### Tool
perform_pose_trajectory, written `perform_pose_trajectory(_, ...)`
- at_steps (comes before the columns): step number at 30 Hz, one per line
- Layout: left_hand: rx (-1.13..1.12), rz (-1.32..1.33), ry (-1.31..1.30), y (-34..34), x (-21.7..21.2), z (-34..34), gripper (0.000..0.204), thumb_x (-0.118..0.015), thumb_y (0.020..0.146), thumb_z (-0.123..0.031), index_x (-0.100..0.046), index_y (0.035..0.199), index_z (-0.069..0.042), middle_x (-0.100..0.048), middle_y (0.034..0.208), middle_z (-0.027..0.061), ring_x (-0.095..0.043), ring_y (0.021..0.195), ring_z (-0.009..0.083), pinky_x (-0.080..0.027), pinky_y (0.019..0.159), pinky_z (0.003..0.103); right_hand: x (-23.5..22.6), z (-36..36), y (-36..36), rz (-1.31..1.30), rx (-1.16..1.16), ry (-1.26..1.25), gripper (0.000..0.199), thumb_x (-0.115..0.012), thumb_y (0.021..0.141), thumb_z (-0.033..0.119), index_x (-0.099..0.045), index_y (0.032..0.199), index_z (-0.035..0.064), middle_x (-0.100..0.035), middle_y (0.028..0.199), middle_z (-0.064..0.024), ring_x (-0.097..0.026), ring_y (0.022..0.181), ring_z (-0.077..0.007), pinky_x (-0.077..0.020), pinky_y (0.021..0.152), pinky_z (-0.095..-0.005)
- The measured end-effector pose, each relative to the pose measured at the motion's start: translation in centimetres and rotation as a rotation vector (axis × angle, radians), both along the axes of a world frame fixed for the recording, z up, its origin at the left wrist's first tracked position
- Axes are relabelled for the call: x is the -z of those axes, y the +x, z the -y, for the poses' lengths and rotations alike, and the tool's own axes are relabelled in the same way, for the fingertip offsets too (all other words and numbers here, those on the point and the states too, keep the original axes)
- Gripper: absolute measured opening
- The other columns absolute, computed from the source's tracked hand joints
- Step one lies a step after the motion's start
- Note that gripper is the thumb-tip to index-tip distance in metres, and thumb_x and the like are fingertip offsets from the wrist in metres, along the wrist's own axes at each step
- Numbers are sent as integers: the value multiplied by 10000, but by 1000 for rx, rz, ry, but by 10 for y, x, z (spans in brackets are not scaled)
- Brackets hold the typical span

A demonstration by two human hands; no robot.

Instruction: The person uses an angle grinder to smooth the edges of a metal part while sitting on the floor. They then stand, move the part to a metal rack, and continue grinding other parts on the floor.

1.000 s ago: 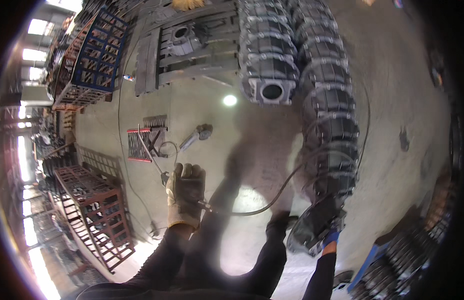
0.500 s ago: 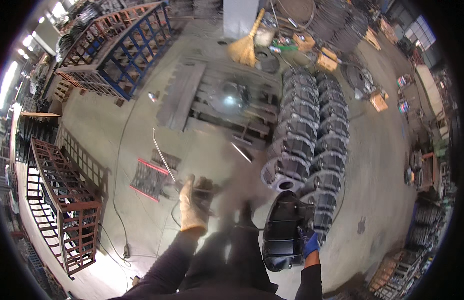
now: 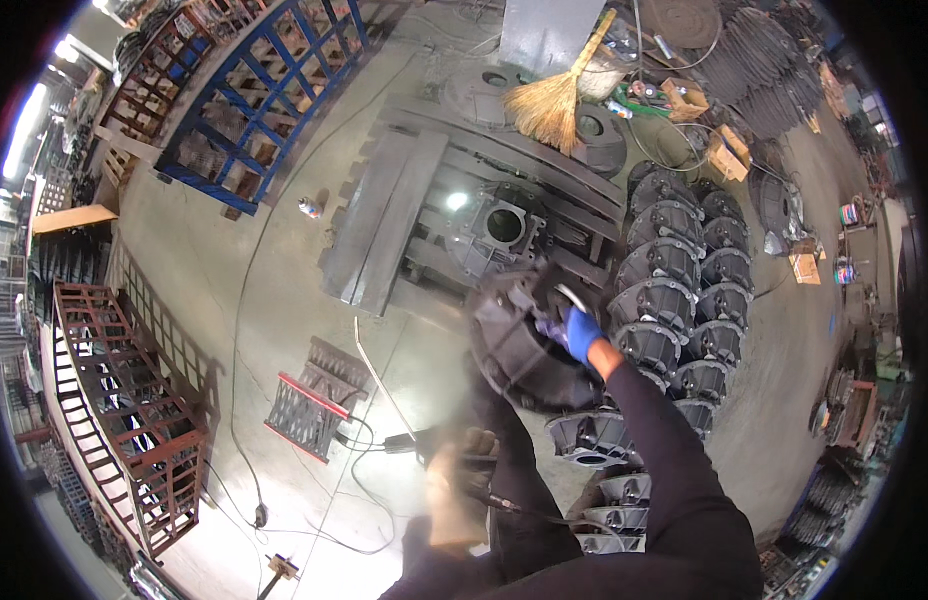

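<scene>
Concrete workshop floor (image 3: 284,330) below — right hand (image 3: 581,333), blue-gloved, grips a dark cast housing (image 3: 519,345) held up beside rows of similar castings (image 3: 684,300); left hand (image 3: 464,480) clasps a corded tool (image 3: 409,443) — blurred

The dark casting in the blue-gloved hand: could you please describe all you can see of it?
The dark metal casting is a round, flanged housing, dull black-grey like cast iron. It is lifted off the floor and tilted. The right hand, in a blue glove, grips its upper edge. It hangs beside rows of similar housings. Motion blurs finer detail.
</scene>
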State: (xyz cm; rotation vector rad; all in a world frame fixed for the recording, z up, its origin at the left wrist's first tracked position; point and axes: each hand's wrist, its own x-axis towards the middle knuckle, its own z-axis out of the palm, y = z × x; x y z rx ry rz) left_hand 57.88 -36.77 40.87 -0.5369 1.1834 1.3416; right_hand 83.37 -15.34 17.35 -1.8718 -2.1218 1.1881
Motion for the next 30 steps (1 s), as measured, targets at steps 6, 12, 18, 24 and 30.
perform_pose_trajectory(6,-43,97,-73,20,32,-35,512,-619,1019,-277,-493,1404,35,-645,1212,213,-657,1178,389,-522,1103,505,98,-171,-65,325,-94,124,658,-769,860,595,-714,1182,24,-730,1139,-271,-688,1100,-450,-553,948,-499)
perform_pose_trajectory(12,-132,149,13,31,63,-48,610,-604,1018,-234,-370,1528,5,-632,1170,225,-658,1136,434,-522,1086,590,217,-222,-109,366,-184,33,571,-763,865,567,-729,1105,49,-745,1121,-236,-697,1081,-435,-537,971,-516)
perform_pose_trajectory(18,-15,70,-189,36,68,-93,664,-619,1025,-283,-344,1548,18,-629,1253,246,-660,1166,421,-512,1119,561,268,-197,-116,350,-246,114,549,-745,890,532,-727,1127,38,-750,1066,-221,-716,990,-406,-565,878,-481)
perform_pose_trajectory(24,298,-68,-114,44,59,-106,699,-639,1013,-358,-389,1548,17,-697,1209,226,-678,1162,377,-514,1061,497,262,-206,-113,264,-281,180,510,-751,878,525,-772,1042,43,-753,1006,-222,-728,932,-397,-573,842,-497)
perform_pose_trajectory(30,539,-333,-131,43,46,-82,503,-652,983,-205,-545,1425,11,-720,1095,162,-724,992,244,-590,876,370,251,-113,-100,288,111,311,384,-742,878,381,-719,1046,37,-729,1017,-247,-698,957,-422,-541,837,-525)
